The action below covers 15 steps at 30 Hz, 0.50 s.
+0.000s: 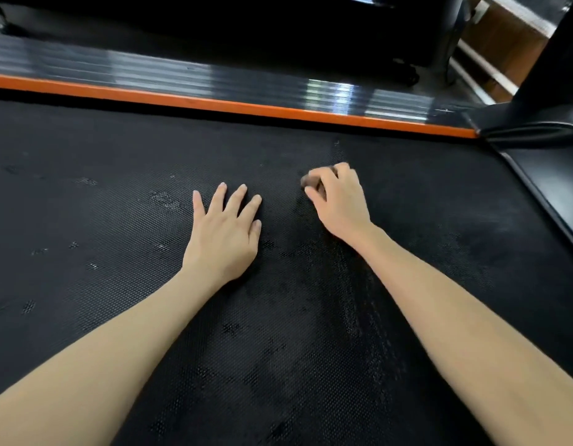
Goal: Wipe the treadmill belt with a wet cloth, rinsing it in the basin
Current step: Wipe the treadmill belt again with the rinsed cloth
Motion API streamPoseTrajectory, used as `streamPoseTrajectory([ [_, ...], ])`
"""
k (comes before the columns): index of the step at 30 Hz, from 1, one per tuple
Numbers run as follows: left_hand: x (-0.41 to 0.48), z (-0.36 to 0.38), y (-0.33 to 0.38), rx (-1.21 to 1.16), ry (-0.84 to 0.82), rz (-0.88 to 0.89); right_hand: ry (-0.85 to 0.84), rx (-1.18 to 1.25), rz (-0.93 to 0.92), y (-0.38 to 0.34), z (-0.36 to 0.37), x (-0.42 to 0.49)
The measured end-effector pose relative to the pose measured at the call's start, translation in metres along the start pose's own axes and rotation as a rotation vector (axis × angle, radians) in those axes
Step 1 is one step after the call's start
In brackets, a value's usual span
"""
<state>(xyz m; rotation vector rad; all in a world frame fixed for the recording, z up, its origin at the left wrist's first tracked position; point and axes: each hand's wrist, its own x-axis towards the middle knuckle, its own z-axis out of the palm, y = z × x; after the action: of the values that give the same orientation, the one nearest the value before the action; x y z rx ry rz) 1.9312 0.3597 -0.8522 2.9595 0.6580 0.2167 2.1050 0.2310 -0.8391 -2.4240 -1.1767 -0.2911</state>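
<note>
The black textured treadmill belt (pixel 117 220) fills most of the view, with darker wet streaks running under and behind my right arm. My left hand (pixel 222 235) lies flat on the belt with its fingers spread. To its right, my right hand (pixel 338 202) is curled round a small dark brownish cloth (pixel 307 181), of which only a bit shows between the fingers and thumb, and presses it on the belt. The basin is out of view.
An orange strip (pixel 230 106) and a glossy black side rail (pixel 198 80) border the belt's far side. A black upright post and its base (pixel 536 101) stand at the right, with the motor cover's edge (pixel 548 194) beside the belt. Wooden shelving (pixel 497 43) stands behind.
</note>
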Motion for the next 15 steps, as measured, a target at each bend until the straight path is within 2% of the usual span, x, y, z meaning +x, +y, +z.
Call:
streamPoseTrajectory([
  [3, 0.0, 0.0, 0.0, -0.006, -0.001, -0.006, 0.022, -0.056, 0.076, -0.012, 0.005, 0.003],
  [8, 0.0, 0.0, -0.001, 0.002, -0.006, 0.012, -0.042, 0.045, -0.222, -0.029, -0.023, -0.098],
  [11, 0.0, 0.0, 0.0, 0.012, -0.003, 0.008, -0.051, -0.007, -0.289, -0.009, -0.026, -0.082],
  [12, 0.0, -0.001, 0.0, 0.01, -0.004, 0.004, -0.004, -0.046, -0.246, -0.003, -0.021, -0.059],
  [15, 0.0, 0.0, 0.001, -0.006, -0.008, -0.004, 0.051, -0.11, 0.105, 0.011, -0.006, 0.005],
])
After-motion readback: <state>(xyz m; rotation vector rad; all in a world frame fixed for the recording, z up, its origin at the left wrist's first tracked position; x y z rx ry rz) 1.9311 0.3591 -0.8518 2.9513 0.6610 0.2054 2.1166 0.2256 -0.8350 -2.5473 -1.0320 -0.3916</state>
